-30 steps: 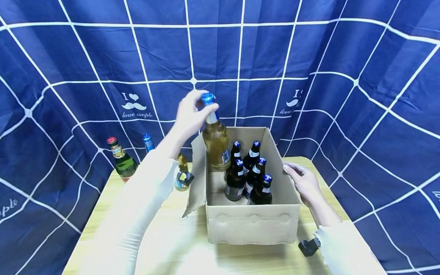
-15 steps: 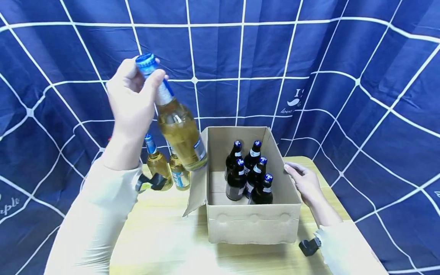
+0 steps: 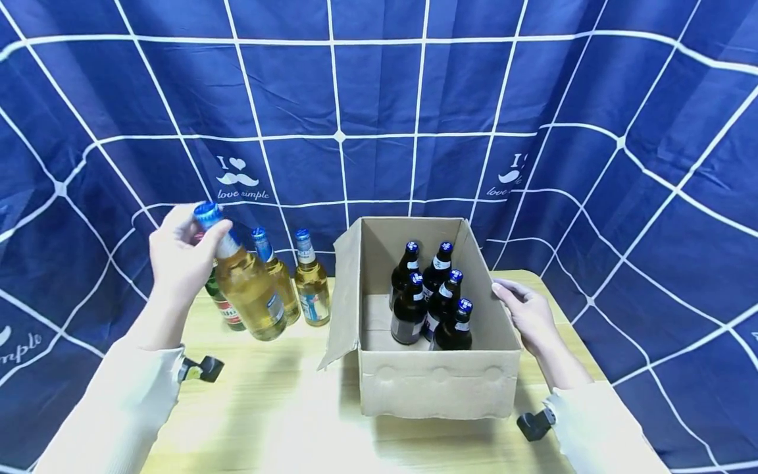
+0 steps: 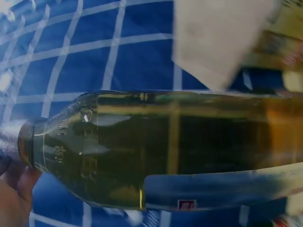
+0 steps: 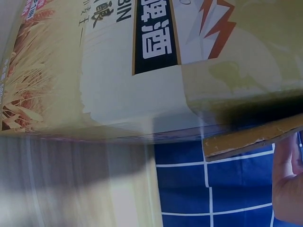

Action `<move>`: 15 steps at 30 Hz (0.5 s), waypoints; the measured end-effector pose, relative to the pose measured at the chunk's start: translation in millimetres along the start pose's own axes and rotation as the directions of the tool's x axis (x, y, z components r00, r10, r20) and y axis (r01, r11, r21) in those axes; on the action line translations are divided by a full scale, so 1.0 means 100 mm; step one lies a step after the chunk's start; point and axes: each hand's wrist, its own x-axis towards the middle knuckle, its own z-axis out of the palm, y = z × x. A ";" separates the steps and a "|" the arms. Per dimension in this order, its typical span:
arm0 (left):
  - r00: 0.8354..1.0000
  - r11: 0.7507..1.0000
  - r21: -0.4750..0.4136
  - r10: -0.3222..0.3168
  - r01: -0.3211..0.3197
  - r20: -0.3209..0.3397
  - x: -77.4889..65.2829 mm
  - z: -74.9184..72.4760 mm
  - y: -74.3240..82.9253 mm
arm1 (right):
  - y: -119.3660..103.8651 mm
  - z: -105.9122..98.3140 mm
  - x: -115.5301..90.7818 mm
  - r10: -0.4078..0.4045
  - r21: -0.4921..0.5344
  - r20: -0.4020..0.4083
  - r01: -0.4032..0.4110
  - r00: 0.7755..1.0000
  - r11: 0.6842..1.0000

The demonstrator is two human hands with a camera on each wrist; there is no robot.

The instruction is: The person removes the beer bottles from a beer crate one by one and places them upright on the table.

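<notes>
My left hand (image 3: 168, 270) grips a clear glass beer bottle (image 3: 249, 293) by its neck, below the blue cap. The bottle leans, its base toward the right, in front of other bottles left of the box. In the left wrist view its amber body and blue label (image 4: 208, 189) stretch across the picture. An open cardboard box (image 3: 438, 385) stands on the table. At the box's right side, my right hand (image 3: 530, 319) holds the top edge, thumb on the rim. Inside, several dark beer bottles (image 3: 408, 316) with blue caps stand upright, grouped toward the right.
Two more clear bottles, one (image 3: 312, 289) nearest the box and one (image 3: 283, 283) partly covered, stand on the wooden table (image 3: 284, 408). A green bottle (image 3: 227, 309) is behind the held one. The box's left flap (image 3: 346, 296) folds outward. Blue checked cloth (image 3: 379, 99) hangs behind.
My left hand has carried the clear bottle up out of the box, leftward, then down toward the bottles on the left. The right hand stays at the box edge.
</notes>
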 end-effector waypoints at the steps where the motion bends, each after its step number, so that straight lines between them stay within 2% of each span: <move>1: 1.000 0.999 0.024 -0.022 0.023 -0.007 -0.04 -0.05 -0.09 | 0.00 0.00 0.00 0.004 0.001 0.001 -0.004 1.000 1.000; 4: 0.995 0.994 0.056 -0.094 0.096 -0.038 -0.15 -0.19 -0.38 | -0.01 0.00 0.00 0.008 0.001 -0.001 -0.008 1.000 1.000; 9: 0.990 0.987 0.088 -0.134 0.138 -0.049 -0.29 -0.41 -0.81 | -0.03 0.01 0.00 0.014 0.000 -0.005 -0.014 1.000 1.000; 15: 0.984 0.970 0.162 -0.175 0.179 -0.036 -0.42 -0.62 -1.12 | -0.03 0.01 -0.01 0.007 -0.023 -0.009 -0.007 1.000 1.000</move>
